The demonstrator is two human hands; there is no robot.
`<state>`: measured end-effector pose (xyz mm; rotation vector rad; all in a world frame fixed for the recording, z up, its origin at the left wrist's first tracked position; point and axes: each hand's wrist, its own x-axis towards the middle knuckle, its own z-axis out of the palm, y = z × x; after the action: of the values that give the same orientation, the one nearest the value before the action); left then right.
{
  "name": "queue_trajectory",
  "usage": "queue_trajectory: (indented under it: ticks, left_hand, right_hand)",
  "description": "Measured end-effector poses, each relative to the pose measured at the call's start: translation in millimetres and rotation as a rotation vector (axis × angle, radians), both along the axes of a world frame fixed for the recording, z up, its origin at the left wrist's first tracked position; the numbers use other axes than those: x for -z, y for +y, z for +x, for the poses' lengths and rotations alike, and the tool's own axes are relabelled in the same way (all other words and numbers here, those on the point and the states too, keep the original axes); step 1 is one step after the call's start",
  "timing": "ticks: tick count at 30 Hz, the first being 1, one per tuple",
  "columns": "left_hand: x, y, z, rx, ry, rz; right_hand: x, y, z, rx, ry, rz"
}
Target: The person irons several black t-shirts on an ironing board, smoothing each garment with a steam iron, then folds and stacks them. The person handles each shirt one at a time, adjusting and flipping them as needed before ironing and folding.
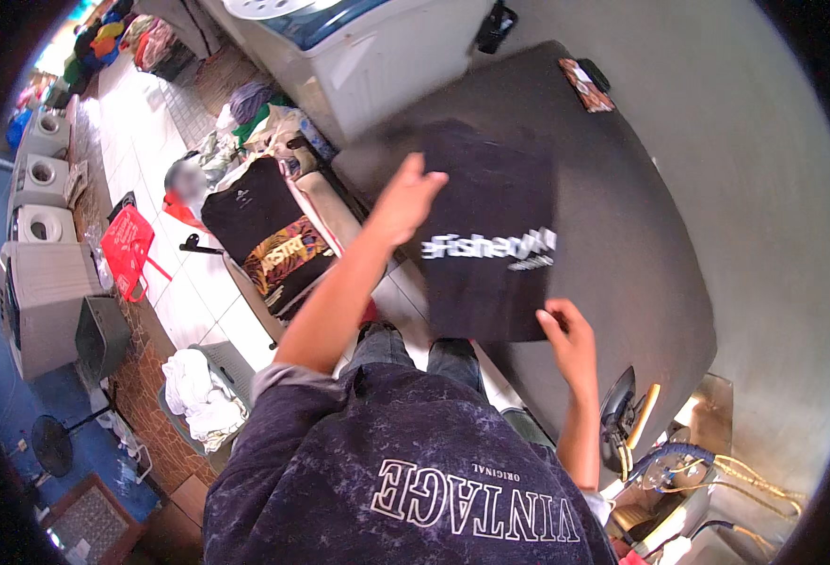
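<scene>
A black T-shirt (490, 202), folded into a rectangle with white lettering across it, hangs over the left part of a dark-covered table (636, 245). My left hand (407, 200) is closed on its upper left edge, thumb and fingers pinching the cloth. At its lower right corner my right hand (570, 339) grips the fabric between thumb and fingers. The shirt's edges are slightly smeared by motion. Left of my left forearm lies a stack of folded dark shirts (269, 221), the top one bearing a colourful printed panel.
An iron (619, 414) stands at the table's near right corner, beside looped cables (707, 461). A patterned pouch (586, 85) lies at the far end. Beyond the table is a white washing machine (377, 66). A laundry basket (231, 367) with white cloth stands left of me.
</scene>
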<state>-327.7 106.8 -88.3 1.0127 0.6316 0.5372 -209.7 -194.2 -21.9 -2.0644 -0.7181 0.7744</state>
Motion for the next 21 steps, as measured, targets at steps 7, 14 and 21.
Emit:
queue_trajectory:
  ticks: [7, 14, 21]
  left_hand:
    - [18, 164, -273, -0.33, 0.341, 0.163]
    - [107, 220, -392, -0.438, 0.241, -0.192]
    - [117, 216, -391, -0.394, 0.233, -0.259]
  right_hand:
    - [80, 221, -113, -0.438, 0.115, 0.119]
    - [219, 311, -196, -0.452, 0.273, -0.025]
    - [243, 294, -192, -0.448, 0.37, -0.032]
